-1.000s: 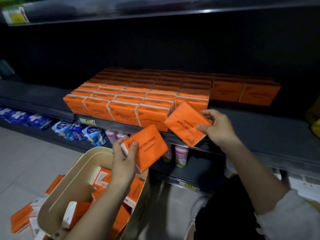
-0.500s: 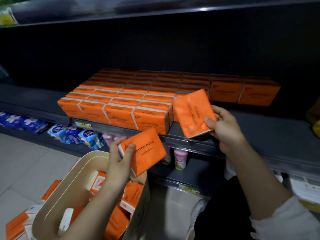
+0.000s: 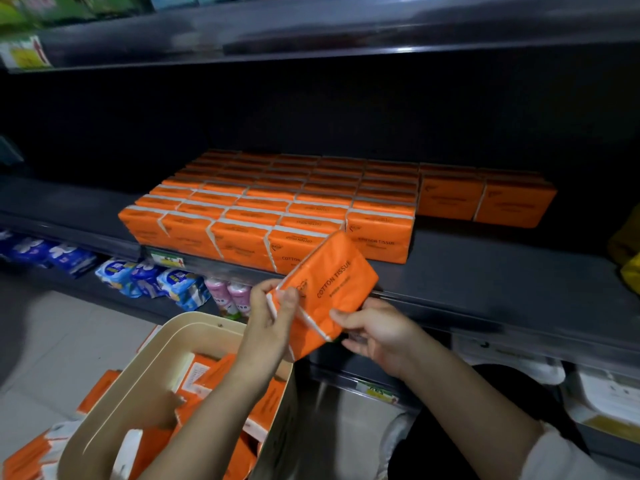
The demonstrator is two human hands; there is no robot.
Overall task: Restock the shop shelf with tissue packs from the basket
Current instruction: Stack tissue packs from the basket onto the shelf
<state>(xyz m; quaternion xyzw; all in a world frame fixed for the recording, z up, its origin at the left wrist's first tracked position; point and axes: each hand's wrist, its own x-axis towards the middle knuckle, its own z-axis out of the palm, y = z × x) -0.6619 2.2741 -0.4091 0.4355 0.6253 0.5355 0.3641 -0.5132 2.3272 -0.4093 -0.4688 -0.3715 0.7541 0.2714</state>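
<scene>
In the head view, the left hand (image 3: pixel 273 320) and right hand (image 3: pixel 377 337) are both gripping one orange tissue pack (image 3: pixel 329 285) reading "COTTON TISSUE", just in front of the shelf (image 3: pixel 502 271) edge. The rear stacked packs (image 3: pixel 277 202) are sitting too dark to read. The basket (image 3: pixel 194 336) is running off the frame below. Bare shelf is lying open to the right of the front row.
</scene>
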